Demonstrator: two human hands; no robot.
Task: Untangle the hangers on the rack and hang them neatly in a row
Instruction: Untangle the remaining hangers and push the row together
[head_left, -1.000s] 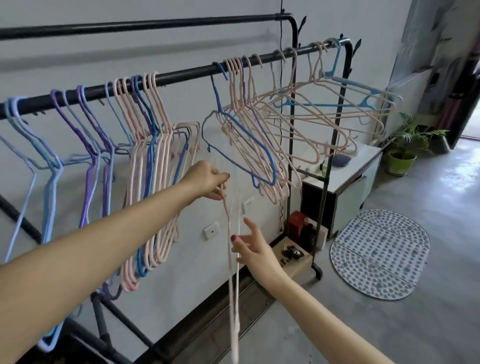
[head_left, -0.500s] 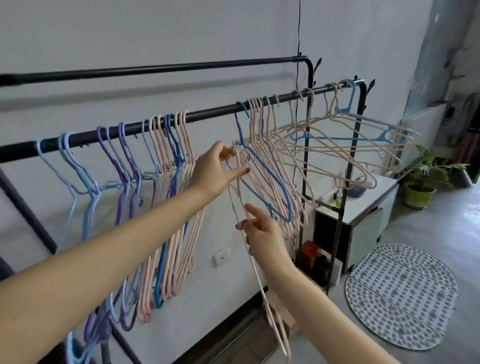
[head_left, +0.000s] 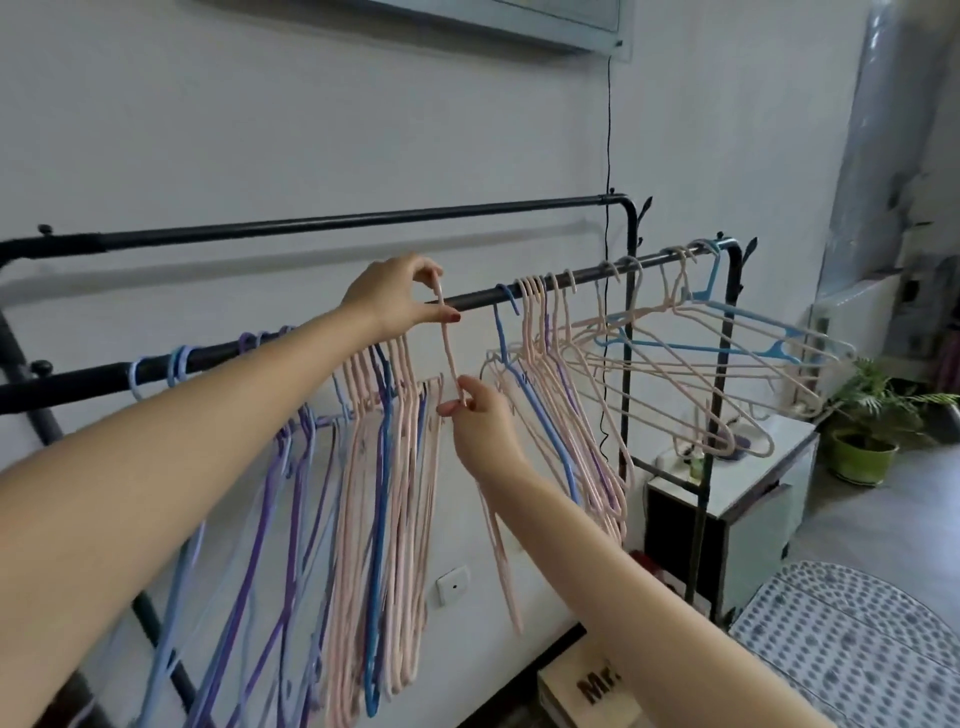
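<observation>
1. A pale wall (head_left: 311, 130) is filling the background, with a grey floor at the right where a dotted oval mat (head_left: 852, 639) is lying.
2. A black clothes rack (head_left: 628, 223) is standing against the wall; its front rail (head_left: 478, 297) is sloping up toward the right.
3. A white cabinet (head_left: 753, 499) is sitting behind the rack's right end, and a potted plant (head_left: 867, 426) is standing beyond it.
4. A tidy bunch of hangers (head_left: 384, 509), pink, blue and purple, is hanging at the left of the rail; a tangled bunch (head_left: 649, 364) is splaying out at the right.
5. The left hand (head_left: 400, 296) is pinching the hook of one pink hanger (head_left: 451, 358) between thumb and fingers, right at the rail, in the gap between the two bunches.
6. The right hand (head_left: 480, 421) is pinching that hanger's neck lower down, its body dangling below the wrist.
</observation>
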